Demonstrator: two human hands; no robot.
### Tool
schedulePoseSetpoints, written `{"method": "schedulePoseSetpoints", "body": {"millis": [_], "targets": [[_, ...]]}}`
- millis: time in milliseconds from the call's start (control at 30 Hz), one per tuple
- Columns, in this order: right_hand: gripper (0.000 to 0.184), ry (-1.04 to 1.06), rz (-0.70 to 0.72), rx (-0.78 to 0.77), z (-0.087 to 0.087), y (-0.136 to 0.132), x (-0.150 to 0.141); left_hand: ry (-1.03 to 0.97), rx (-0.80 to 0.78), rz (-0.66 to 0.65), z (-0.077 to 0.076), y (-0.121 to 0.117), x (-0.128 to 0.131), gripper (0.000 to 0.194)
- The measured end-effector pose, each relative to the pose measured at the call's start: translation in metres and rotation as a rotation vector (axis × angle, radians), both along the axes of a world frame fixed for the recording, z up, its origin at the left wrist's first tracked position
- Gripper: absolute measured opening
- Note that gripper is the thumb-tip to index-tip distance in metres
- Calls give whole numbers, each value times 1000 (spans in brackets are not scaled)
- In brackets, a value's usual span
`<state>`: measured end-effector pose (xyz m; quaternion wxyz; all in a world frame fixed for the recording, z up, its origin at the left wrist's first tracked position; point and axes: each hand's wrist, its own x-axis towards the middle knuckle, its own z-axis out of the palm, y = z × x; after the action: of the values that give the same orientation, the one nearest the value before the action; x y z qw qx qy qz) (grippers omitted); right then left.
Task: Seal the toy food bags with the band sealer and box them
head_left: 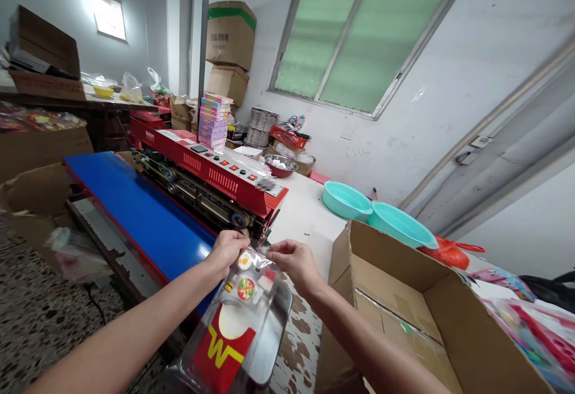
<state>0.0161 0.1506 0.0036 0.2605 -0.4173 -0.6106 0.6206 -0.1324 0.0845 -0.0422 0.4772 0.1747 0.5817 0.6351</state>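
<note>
A clear plastic bag (265, 265) hangs between my two hands at the feed end of a red band sealing machine (211, 172). Inside the bag are a red card fry box with a yellow W (224, 346), a toy pizza (245, 289) and a toy fried egg (244, 261). My left hand (227, 252) pinches the bag's top left corner, close to the machine's inlet. On the other top corner, the fingers of my right hand (294, 260) are closed. Beneath the bag, partly covered, lies a metal tray (276, 334).
The sealer's blue conveyor belt (148, 208) runs off to the left. An open cardboard box (390, 310) stands at my right, with turquoise basins (345, 199) behind it. Stacked small boxes (214, 121) stand behind the machine.
</note>
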Motion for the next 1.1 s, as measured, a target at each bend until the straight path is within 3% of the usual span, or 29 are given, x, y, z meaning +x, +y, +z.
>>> {"method": "schedulePoseSetpoints", "body": {"millis": [267, 600, 733, 933, 1033, 1100], "targets": [[30, -34, -90, -65, -19, 24, -20, -61, -129, -158, 2, -21, -20, 49], [28, 11, -139, -157, -36, 33, -44, -46, -129, -83, 3, -10, -44, 36], [30, 29, -162, -145, -31, 25, -45, 23, -137, -21, -4, -12, -65, 36], [47, -34, -99, -13, 6, 10, 3, 306, -193, 188, -13, -13, -125, 32], [49, -137, -35, 104, 24, -10, 50, 572, -202, 369, -2, -26, -152, 42], [48, -251, -30, 188, 31, -37, 90, 739, -178, 493, 8, -49, -160, 46]]}}
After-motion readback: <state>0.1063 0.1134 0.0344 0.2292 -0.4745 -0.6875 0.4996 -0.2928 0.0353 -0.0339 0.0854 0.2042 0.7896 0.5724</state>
